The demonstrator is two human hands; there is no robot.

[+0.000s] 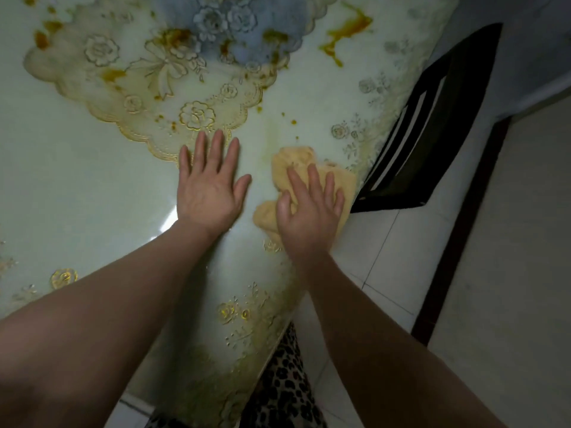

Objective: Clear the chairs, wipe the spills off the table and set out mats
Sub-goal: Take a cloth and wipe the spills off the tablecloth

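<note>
- Head view: pale green glossy table [77,186] fills most of the frame, its far and left parts cut off by the picture's edge, with white tiled floor [509,242] to the right
- Gold-edged lace mat [129,88] lies on the table; a blue-grey mat [234,23] overlaps its far side and is cut off at the top
- Orange-brown spills [346,32] show near the far right edge, more blotches and small drops lie across both mats and the bare top; their exact outlines are blurred
- Dark chair [432,125] stands at the table's right edge, only its slatted back visible
- Left hand [210,186] lies flat, palm down on the table, fingers straight and spread, fingertips touching the lace mat's near edge, holding nothing
- Right hand [309,211] presses down on a yellow cloth [293,159] at the table's right edge, fingers slightly bent over it; part of the cloth is hidden under the palm
- Leopard-print clothing [284,381] shows below the table edge, mostly hidden by the arms
</note>
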